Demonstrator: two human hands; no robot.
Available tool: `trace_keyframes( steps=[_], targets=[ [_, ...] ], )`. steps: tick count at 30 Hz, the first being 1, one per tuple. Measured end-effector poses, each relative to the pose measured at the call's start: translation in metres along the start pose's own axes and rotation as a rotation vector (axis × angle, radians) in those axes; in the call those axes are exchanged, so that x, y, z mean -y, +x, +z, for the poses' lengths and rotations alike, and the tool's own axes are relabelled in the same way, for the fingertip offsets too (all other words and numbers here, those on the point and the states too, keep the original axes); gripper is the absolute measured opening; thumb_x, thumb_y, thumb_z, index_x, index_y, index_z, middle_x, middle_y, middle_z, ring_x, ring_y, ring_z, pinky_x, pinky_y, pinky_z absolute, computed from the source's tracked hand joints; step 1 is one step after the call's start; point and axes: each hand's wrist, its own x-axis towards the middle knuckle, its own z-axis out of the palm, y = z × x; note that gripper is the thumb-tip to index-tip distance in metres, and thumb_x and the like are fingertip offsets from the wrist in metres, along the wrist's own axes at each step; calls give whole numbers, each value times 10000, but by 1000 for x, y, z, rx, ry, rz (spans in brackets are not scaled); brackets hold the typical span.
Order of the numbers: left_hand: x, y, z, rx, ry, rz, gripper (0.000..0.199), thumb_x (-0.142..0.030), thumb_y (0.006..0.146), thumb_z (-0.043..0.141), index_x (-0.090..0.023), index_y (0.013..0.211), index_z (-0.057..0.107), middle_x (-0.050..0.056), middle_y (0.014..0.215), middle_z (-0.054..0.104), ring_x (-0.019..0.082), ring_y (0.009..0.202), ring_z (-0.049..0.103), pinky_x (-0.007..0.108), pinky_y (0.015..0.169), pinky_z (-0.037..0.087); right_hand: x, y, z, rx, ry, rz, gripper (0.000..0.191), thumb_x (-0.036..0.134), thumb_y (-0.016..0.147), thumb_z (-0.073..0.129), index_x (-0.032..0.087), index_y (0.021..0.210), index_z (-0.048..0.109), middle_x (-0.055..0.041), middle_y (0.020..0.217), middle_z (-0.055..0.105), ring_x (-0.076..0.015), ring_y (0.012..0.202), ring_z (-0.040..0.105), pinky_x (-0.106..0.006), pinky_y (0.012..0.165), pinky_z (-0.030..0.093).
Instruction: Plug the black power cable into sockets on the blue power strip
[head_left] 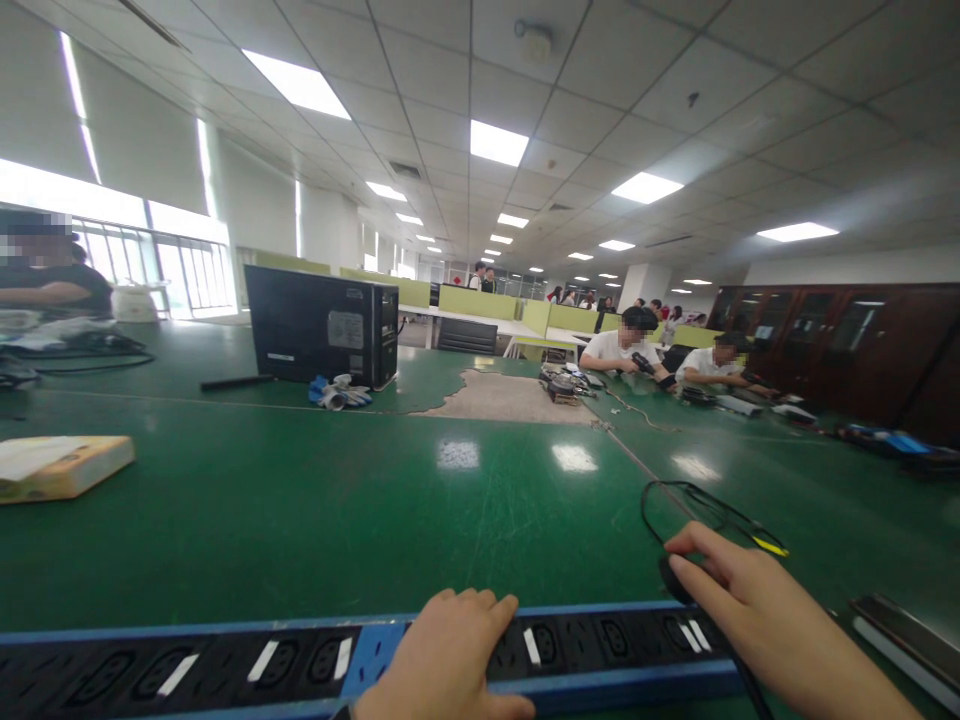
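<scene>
A long blue-and-black power strip [577,640] with several sockets and white stickers lies across the table's near edge. My left hand [450,655] lies over its middle, fingers curled toward the far side and thumb toward me. At the strip's right end, my right hand [750,600] pinches a black plug [675,580] between thumb and fingers, just above the far edge. The plug's front is partly hidden. A black cord [750,685] runs down below this hand, and a looped black cable [701,490] with a yellow tag lies behind it.
On the green table [300,540] stand a black computer tower [322,325], blue-and-white gloves [339,392] and a yellow tissue pack [67,468]. A dark flat object [911,640] lies at right. Two people [626,345] work across the table; another [45,265] sits far left.
</scene>
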Motion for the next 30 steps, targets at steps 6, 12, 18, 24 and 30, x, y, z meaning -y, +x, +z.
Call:
trace_keyframes(
  steps=[6,12,18,24,30],
  targets=[
    [1,0,2,-25,2,1,730,-547,672,713,-208,1298,551,111,1137,665,341,1024,615,503,914,470,10,3,20,121,143,-38,312,482,906,375,241,856,567,45,600,485,-154,600,491,-256,552,326],
    [2,-1,3,-30,16,15,713,-571,678,702,-220,1283,563,105,1110,673,335,999,623,492,900,482,11,10,32,188,315,-25,311,480,894,405,205,862,546,62,623,418,-127,599,427,-240,553,316],
    [3,0,4,-51,13,43,699,-577,686,697,-208,1266,573,109,1088,679,343,977,629,522,872,495,14,11,52,219,381,-31,280,438,876,432,191,810,548,51,651,448,-128,634,440,-238,581,333],
    [2,0,4,-48,24,32,691,-569,688,693,-212,1267,570,108,1089,678,339,980,629,513,874,496,28,11,69,255,313,-51,223,365,868,441,191,806,567,30,670,547,-140,657,506,-246,602,349],
    [4,0,7,-51,20,44,682,-591,684,690,-214,1242,582,104,1088,678,347,971,631,524,860,498,35,12,77,244,284,-79,216,355,872,444,189,820,573,31,643,538,-144,636,513,-256,586,337]
  ],
)
